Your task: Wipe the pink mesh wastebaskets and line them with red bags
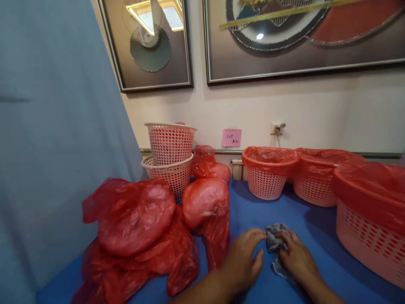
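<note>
A crumpled grey cloth is bunched over the blue table surface, part of it hanging or lying below my fingers. My right hand has its fingers closed around this cloth. Just to the left is my left hand, thumb and fingers apart and slightly blurred, with the fingertips close to the cloth's edge; whether they touch it I cannot tell. Left of that hand lies a knotted red plastic bag, its contents hidden. A larger filled red plastic bag rests further left.
Three perforated baskets lined with red bags stand on the right: a small one, a middle one and a large near one. Stacked white baskets stand at the back left. A blue curtain hangs left; a pink note is on the wall.
</note>
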Demonstrator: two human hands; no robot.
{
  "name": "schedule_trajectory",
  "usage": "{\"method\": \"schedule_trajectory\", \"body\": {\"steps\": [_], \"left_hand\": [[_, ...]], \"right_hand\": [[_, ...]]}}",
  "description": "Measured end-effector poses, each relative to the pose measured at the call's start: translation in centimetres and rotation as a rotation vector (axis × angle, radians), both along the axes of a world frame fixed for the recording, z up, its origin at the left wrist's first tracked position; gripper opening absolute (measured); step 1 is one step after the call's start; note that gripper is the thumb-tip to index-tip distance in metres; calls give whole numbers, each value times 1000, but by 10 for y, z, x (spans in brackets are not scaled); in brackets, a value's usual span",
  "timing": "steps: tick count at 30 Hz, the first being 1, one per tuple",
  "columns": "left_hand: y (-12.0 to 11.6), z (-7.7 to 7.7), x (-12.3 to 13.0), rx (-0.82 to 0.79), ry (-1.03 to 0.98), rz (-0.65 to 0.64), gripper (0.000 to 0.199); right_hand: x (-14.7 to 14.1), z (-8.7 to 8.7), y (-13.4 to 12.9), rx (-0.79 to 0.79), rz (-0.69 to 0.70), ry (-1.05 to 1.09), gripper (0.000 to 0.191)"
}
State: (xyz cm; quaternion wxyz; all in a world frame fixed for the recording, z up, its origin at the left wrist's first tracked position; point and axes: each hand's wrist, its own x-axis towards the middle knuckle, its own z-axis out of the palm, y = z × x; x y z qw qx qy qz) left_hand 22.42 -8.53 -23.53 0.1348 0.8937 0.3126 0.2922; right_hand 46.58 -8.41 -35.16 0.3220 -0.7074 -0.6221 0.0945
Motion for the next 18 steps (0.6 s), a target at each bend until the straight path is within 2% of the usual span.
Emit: {"method": "schedule_trajectory", "body": {"steps": [2, 4, 7, 8, 10, 11, 13, 15, 18], "left_hand": [[29, 51, -22, 235, 36, 77, 49], [76, 118, -49, 373, 53, 213, 48], [155, 226, -94, 523, 136, 430, 54], [177, 258, -108, 555, 174, 504, 57], [211, 308, -132, 591, 251, 655, 67], [223, 325, -141, 595, 297, 717, 73], [240, 343, -155, 574, 414, 796, 74], [249, 346, -164, 554, 522, 841, 62], [252, 341, -168, 570, 633, 877, 43]], "right_hand": [[5, -8, -2, 24, 8, 57, 48], [11, -16, -2, 40, 19, 112, 48], [16, -21, 1, 48, 31, 163, 46], [16, -21, 2, 48, 31, 176, 46], [15, -18, 4, 42, 32, 203, 45], [14, -16, 5, 42, 33, 219, 45], [12, -11, 6, 43, 34, 242, 45], [10, -7, 6, 43, 26, 251, 45], [9, -4, 5, 31, 12, 254, 47]]}}
